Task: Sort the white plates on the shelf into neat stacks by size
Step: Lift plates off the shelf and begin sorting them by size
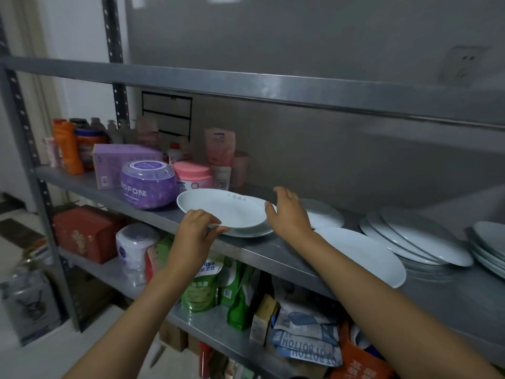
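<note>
A white oval dish (222, 207) is held just above another white plate (252, 232) near the front edge of the metal shelf (273, 253). My left hand (195, 229) pinches its near rim. My right hand (288, 213) touches its right rim with fingers spread. To the right lie a small plate (323, 214) behind my right hand, a large plate (366, 254) overhanging the shelf front, a fanned pile of large plates (415, 237), and another pile (489, 246) at the frame's right edge.
Toiletries crowd the shelf's left end: a purple jar (149, 184), a pink-lidded tub (192, 175), a lilac box (123, 164) and orange bottles (68, 146). An upper shelf beam (246, 87) runs overhead. The lower shelf holds green pouches (203, 285) and boxes.
</note>
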Demonstrator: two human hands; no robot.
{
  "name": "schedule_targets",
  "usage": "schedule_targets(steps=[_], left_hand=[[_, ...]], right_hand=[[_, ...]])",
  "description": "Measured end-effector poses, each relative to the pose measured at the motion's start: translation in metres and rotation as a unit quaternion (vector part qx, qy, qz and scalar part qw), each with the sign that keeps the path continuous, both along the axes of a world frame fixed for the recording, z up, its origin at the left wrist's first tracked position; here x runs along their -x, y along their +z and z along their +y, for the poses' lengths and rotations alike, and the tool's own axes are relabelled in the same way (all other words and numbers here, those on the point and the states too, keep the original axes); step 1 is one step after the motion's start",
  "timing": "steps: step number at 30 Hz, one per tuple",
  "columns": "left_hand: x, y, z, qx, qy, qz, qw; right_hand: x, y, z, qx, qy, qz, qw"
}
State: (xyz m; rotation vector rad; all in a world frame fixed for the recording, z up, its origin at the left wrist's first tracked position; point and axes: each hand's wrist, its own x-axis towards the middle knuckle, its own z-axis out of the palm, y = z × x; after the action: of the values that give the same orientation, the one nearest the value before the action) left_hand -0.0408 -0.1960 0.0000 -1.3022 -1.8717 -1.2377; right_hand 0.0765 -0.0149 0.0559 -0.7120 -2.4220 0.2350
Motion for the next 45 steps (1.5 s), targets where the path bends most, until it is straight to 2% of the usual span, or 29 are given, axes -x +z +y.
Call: schedule_targets(steps=[10,17,20,27,32,37,40,43,45], left_hand=[[0.010,-0.018,0.010,0.035,-0.019,-0.006,0.999],[0.005,-0.012,0.006,0.128,0.063,-0.008,0.990],[-0.008,-0.005,0.011,0.140,0.058,0.007,0.988],[-0.037,0.011,0.055,0.117,0.013,0.081,0.990],[-0.055,0.017,0.095,0.111,-0.015,0.081,0.990],[-0.077,0.019,0.127,0.092,0.041,0.088,0.991],[-0.083,0.013,0.145,0.113,0.089,0.100,0.985],[-0.086,0.003,0.155,0.163,0.113,0.145,0.969],[-0.085,0.000,0.159,0.175,0.117,0.142,0.967]], right_hand=[[-0.004,-0.005,0.009,-0.006,-0.007,-0.014,1.000],[-0.016,0.002,0.022,-0.008,-0.008,-0.006,1.000],[-0.024,0.005,0.033,-0.004,-0.016,-0.007,1.000],[-0.041,0.021,0.076,0.014,-0.046,-0.081,0.996],[-0.043,0.020,0.102,0.048,-0.048,-0.124,0.990],[-0.039,0.008,0.120,0.073,-0.041,-0.156,0.984],[-0.038,0.005,0.132,0.100,-0.011,-0.166,0.981],[-0.034,0.004,0.142,0.074,-0.018,-0.235,0.969],[-0.032,0.002,0.149,0.063,-0.025,-0.265,0.962]])
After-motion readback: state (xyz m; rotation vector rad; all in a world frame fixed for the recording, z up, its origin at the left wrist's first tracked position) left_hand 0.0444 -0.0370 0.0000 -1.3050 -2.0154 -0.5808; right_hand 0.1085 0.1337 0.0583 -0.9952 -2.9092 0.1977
